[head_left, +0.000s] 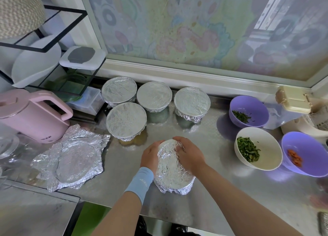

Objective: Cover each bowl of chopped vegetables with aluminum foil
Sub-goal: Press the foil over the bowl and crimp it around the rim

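Foil sheet [71,157] first: crumpled, with a round dent pressed into it, it lies toward the left edge of the counter [221,179], just in front of the pink kettle [33,115]. We judge it is kept flat there, within reach, for a bowl not yet covered.

Next come four covered bowls [126,121], clustered along the back edge below the window ledge. They look parked there to keep the front of the counter free for working.

At the front edge, about midway along, sits the foil-wrapped bowl [173,171] we are working on. Our left hand [150,155], with a blue wristband [140,182] below it, cups the bowl's left side. Our right hand [190,155] lies over the top right. The fingers of both curl down over the far rim, clenched on the foil to crimp it against the wall. The near rim is already tucked under.

Toward the right edge three bowls stand uncovered. A purple bowl [248,111] and a white bowl [259,148] hold green strips. A second purple bowl [305,154] holds something orange-red, possibly carrot, though it is too small to tell. By our reckoning these three are what remains.
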Available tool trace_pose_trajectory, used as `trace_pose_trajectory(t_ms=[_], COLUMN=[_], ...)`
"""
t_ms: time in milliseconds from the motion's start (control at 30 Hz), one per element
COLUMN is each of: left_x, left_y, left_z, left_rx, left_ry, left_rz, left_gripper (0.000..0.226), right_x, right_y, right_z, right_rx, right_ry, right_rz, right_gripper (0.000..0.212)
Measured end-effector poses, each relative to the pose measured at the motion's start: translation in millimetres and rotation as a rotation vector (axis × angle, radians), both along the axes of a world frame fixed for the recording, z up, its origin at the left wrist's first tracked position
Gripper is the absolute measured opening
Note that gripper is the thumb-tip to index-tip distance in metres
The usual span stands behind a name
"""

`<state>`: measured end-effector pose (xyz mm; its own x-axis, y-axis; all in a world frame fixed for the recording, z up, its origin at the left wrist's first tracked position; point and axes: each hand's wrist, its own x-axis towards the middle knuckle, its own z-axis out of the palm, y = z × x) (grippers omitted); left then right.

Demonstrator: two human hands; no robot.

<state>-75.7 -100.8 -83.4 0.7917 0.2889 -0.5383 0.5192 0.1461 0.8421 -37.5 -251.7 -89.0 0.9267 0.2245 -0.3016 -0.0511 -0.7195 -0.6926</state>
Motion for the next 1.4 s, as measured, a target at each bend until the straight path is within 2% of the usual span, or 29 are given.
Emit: trace_pose_trajectory(t_ms=[33, 100, 167, 200, 300, 367, 467, 600, 733, 767, 833, 933, 1000, 1100, 1200, 1333, 1400], left_x=[-1.3, -4.9, -5.1, -3.5, -1.5, -4.1, -6.5, -11.1, -22.6, -23.6, -18.6, 7.1, 23.0, 27.8, 19.5, 6.3, -2.7], left_y=[1.7, 6.8, 11.3, 10.4, 2.3, -3.8, -9.9, -15.2, -18.0, -16.2, -10.2, -5.9, -9.9, -14.9, -14.5, -16.8, -17.8], left_z=[-2.0, -7.7, -11.7, -12.0, -10.8, -8.0, -4.3, -7.4, -9.1, -8.3, -7.1, -0.9, 0.1, -6.3, -10.6, -7.1, -6.7], left_rx=[0.047, 0.283, 0.508, 0.532, 0.464, 0.354, 0.230, 0.155, 0.262, 0.349, 0.516, 0.636, 0.686, 0.746, 0.809, 0.708, 0.698], left_ry=[-0.004, -0.042, -0.129, -0.164, -0.159, -0.117, -0.066, -0.031, 0.020, 0.034, -0.008, -0.219, -0.315, -0.284, -0.228, -0.050, 0.017], left_rz=[-0.055, -0.170, -0.248, -0.278, -0.315, -0.206, -0.050, 0.067, 0.078, 0.035, -0.097, -0.321, -0.533, -0.717, -0.576, -0.304, -0.257], left_gripper=[0.033, 0.035, 0.042, 0.042, 0.036, 0.030, 0.029, 0.030, 0.033, 0.033, 0.035, 0.042, 0.042, 0.038, 0.036, 0.038, 0.038], right_x=[-1.5, -8.4, -21.0, -29.3, -51.2, -55.5, -46.9, -40.8, -26.7, -23.3, -21.8, -45.2, -64.5, -75.9, -60.5, -26.9, -16.1], right_y=[-1.2, -4.4, -5.6, -5.1, 0.9, 2.1, 1.0, -2.7, -13.2, -15.8, -20.0, -15.6, -5.5, 4.1, 0.7, -13.0, -18.0], right_z=[-2.4, -5.5, -3.4, -2.3, -5.3, -6.9, -3.8, -5.9, 0.7, 1.5, 2.2, 5.2, 3.4, -3.2, 4.8, 11.9, 12.1], right_rx=[-0.023, -0.113, -0.150, -0.130, 0.066, 0.209, 0.330, 0.377, 0.407, 0.373, 0.209, 0.069, 0.140, 0.347, 0.432, 0.447, 0.374], right_ry=[-0.048, -0.181, -0.270, -0.273, -0.065, 0.069, 0.121, 0.135, 0.190, 0.176, 0.082, -0.005, 0.064, 0.224, 0.257, 0.275, 0.228], right_rz=[0.030, 0.014, -0.125, -0.205, -0.451, -0.585, -0.687, -0.699, -0.543, -0.498, -0.481, -0.633, -0.695, -0.761, -0.729, -0.575, -0.552], right_gripper=[0.039, 0.043, 0.046, 0.047, 0.045, 0.037, 0.024, 0.029, 0.033, 0.029, 0.034, 0.041, 0.045, 0.044, 0.031, 0.038, 0.041])
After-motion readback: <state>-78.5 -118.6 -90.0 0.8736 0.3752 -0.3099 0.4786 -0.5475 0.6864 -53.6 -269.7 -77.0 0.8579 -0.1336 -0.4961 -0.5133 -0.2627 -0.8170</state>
